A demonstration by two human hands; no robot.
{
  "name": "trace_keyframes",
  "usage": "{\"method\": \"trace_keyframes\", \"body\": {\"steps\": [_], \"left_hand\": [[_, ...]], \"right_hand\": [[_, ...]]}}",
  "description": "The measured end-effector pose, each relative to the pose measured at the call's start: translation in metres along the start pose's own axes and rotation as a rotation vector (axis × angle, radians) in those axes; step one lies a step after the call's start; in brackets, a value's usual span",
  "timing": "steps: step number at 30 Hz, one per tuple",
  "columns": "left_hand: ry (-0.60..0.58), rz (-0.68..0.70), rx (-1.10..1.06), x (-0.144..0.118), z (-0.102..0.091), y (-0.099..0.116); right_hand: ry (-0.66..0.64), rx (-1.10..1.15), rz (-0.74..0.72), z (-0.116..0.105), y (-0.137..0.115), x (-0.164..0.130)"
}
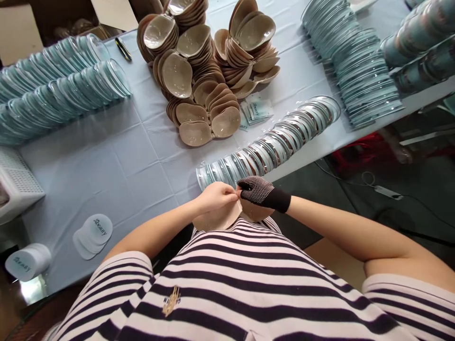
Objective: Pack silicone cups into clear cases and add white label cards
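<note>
— While you hold it up against your striped shirt [249, 279], where exactly does the piece sit in your grip?

— Your bare left hand [215, 196] has its fingertips pressed together on the upper edge of the beige, rounded silicone cup [216, 220], and your right hand [258, 190], in a black dotted knit glove, pinches that same edge just beside it. The cup hangs below both hands, close to your chest, at the near edge of the pale blue tablecloth [117, 161].

— Can you read anything, going from your left across?

— At far left, the white round lids [93, 235] carry script that looks like "Beauty"; the capped roll [26, 263] beside them has similar writing, too blurred to be sure. Farther right, small pale sachets [256, 111] near the heap of beige cups [209, 66] show the same word.

— Which way does your cup lie?

— Its long axis runs roughly left to right across your body, the curved edge turned down toward you. Just past your hands, a row of clear round plastic shells [270, 147] stretches diagonally away to your right.
</note>
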State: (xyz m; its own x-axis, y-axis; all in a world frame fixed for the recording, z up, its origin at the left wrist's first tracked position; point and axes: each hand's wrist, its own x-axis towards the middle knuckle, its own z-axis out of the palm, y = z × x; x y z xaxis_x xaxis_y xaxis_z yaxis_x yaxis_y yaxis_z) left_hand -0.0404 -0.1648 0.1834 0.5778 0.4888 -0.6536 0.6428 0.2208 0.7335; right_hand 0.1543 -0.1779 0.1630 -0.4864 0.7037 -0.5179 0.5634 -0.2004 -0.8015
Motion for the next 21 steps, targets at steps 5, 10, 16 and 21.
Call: {"method": "trace_keyframes", "body": {"steps": [5,10,16,21], "left_hand": [[-0.019,-0.026,-0.148,0.006,0.003,-0.010],[-0.102,0.011,-0.168,0.009,-0.010,-0.014],[-0.413,0.048,-0.192,0.017,-0.034,0.002],[-0.362,0.116,-0.137,0.015,-0.039,0.017]], "right_hand": [[0.201,0.188,0.020,0.021,0.006,-0.005],[0.320,0.244,0.068,0.020,0.015,-0.004],[0.087,-0.107,-0.145,-0.034,0.011,0.008],[-0.438,0.032,-0.267,-0.042,0.008,0.009]]}}
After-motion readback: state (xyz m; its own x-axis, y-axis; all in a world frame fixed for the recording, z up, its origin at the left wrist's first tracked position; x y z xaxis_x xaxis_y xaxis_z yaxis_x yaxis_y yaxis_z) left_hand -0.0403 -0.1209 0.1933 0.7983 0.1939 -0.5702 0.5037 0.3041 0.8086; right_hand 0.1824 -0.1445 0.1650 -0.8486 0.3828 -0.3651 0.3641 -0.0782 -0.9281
